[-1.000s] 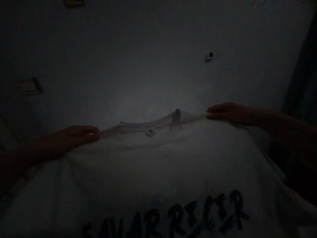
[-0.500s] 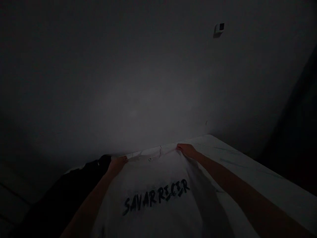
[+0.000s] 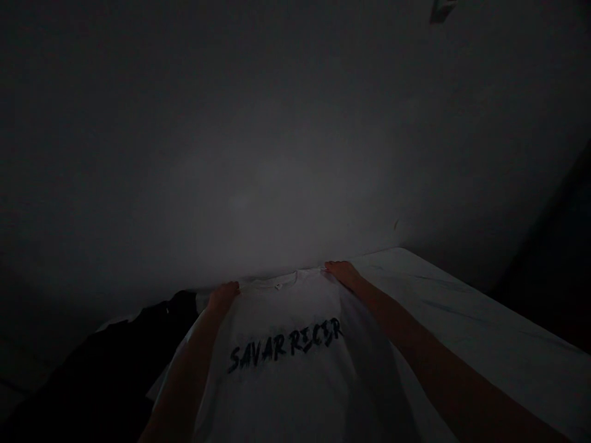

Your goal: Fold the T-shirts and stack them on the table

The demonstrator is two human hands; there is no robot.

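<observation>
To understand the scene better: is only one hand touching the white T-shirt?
No, the left hand and the right hand both touch the top edge of the white T-shirt, one on each side of the collar.

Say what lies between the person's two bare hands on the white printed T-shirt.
The head view shows the round collar of the white T-shirt and its small neck label between the left hand and the right hand.

Bare left hand (image 3: 223, 296), bare right hand (image 3: 344, 274), slim bare forearms (image 3: 429, 369)
</observation>
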